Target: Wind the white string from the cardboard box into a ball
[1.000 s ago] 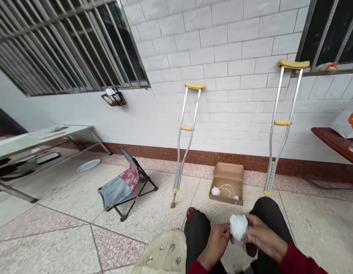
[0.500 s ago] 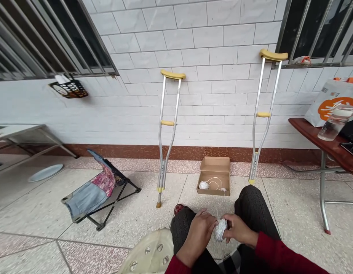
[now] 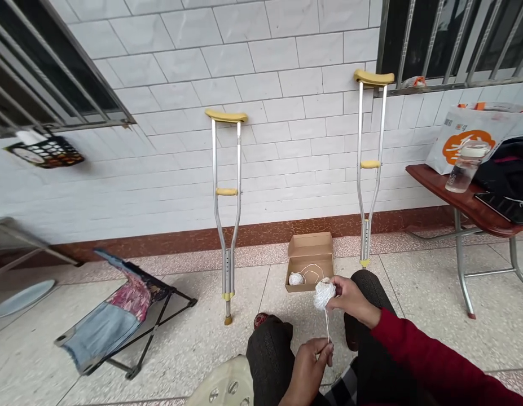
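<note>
My right hand (image 3: 350, 300) grips a ball of white yarn (image 3: 324, 295) from its right side, raised above my knees. A strand of yarn (image 3: 328, 327) hangs from the ball down to my left hand (image 3: 311, 366), which pinches it between thumb and fingers. Just beyond, an open cardboard box (image 3: 311, 288) sits on the floor by the wall. Inside it lies a second, smaller yarn ball (image 3: 295, 279) with loose loops of yarn beside it. The held ball overlaps the box's front right corner from this viewpoint.
Two crutches (image 3: 227, 192) (image 3: 370, 164) lean on the tiled wall. A folding chair (image 3: 113, 316) stands at left, a pale plastic stool (image 3: 225, 383) beside my left leg. At right, a red-brown table (image 3: 434, 189) bears a bag (image 3: 473, 135), a bottle (image 3: 466, 169) and a phone.
My hands have moved apart: the right lifted the yarn ball up and forward, while the left drew down with a strand. The view has turned to the right.
</note>
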`<state>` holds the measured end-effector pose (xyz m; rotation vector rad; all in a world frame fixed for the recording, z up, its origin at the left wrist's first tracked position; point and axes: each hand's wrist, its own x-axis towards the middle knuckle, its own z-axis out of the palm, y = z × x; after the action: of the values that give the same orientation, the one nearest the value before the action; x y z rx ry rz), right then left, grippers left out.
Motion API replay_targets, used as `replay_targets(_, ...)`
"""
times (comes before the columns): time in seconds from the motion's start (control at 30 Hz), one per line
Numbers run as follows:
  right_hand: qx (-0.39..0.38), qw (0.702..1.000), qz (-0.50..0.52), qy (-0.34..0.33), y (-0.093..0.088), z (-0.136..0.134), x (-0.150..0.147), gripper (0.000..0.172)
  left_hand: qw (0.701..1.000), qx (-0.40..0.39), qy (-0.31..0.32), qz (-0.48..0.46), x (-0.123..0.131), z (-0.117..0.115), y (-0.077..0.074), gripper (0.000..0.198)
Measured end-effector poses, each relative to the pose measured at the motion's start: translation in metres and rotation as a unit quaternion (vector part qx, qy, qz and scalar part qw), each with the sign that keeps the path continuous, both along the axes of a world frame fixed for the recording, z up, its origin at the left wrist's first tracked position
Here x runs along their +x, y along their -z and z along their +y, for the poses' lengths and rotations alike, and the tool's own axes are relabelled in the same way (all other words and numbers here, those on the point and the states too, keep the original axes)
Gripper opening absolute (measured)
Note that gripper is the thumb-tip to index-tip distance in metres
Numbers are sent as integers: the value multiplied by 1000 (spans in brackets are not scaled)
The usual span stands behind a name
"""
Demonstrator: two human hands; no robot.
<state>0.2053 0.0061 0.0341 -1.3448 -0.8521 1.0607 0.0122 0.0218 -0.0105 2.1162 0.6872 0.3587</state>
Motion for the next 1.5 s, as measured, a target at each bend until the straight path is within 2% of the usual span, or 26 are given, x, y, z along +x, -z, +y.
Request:
replay_targets(0.1, -32, 981, -186, 52, 30, 11, 10, 29, 999, 45, 7, 30, -2, 2, -13, 47)
replay_targets(0.17, -43, 971, -231, 43, 51, 4, 4, 29, 995, 91, 12, 37, -6, 12, -26, 43)
replay_targets(0.23, -46, 977, -208, -2, 67, -11, -12, 30, 990, 136, 10, 36, -10, 26, -38, 39)
replay_targets(0.3, -57, 990, -102, -79, 70, -30, -31, 34, 987, 156, 6, 26, -12, 38, -45, 35)
replay_targets(0.37, -70, 985, 69, -143, 59, -45, -44, 38, 991, 134, 3, 11, -13, 45, -44, 37)
replay_targets(0.4, -69, 975, 145, -152, 48, -50, -46, 40, 994, 111, -3, 2, -12, 45, -41, 39)
replay_targets(0.47, -49, 965, 224, -131, 20, -53, -41, 52, 998, 58, -22, -12, -8, 39, -33, 46)
replay_targets(0.53, -19, 959, 255, -121, -6, -46, -28, 61, 999, 16, -42, -22, -4, 27, -24, 52)
replay_targets(0.63, 6, 970, 232, -76, -24, -25, -9, 52, 998, -28, -43, -41, 4, 8, -15, 55)
replay_targets(0.73, 2, 979, 204, 6, -21, -7, -4, 42, 995, -55, -51, -63, 5, 3, -12, 53)
replay_targets(0.8, 5, 973, 230, 11, -19, -6, -8, 40, 993, -60, -75, -69, 0, 11, -13, 49)
replay_targets(0.87, 16, 964, 264, -31, -24, -11, -12, 38, 991, -58, -97, -71, -7, 24, -15, 44)
replay_targets(0.93, 29, 957, 279, -77, -36, -20, -16, 36, 990, -52, -106, -77, -11, 39, -21, 40)
replay_targets(1.0, 39, 954, 281, -95, -50, -26, -16, 37, 989, -38, -112, -89, -11, 52, -29, 37)
replay_targets(1.07, 50, 955, 282, -82, -63, -28, -11, 38, 986, -21, -129, -101, -8, 60, -39, 34)
replay_targets(1.2, 79, 956, 281, 5, -77, -26, 9, 38, 985, -4, -135, -109, 0, 69, -50, 33)
replay_targets(1.27, 88, 956, 279, 34, -80, -26, 19, 38, 988, 4, -114, -102, -2, 73, -45, 35)
replay_targets(1.33, 91, 956, 274, 46, -83, -29, 26, 39, 992, 25, -93, -81, -8, 79, -35, 36)
replay_targets(1.43, 101, 956, 270, 56, -90, -32, 29, 39, 994, 81, -79, 7, -21, 94, -16, 31)
replay_targets(1.5, 107, 961, 253, 46, -93, -32, 26, 39, 987, 108, -97, 63, -27, 103, -8, 22)
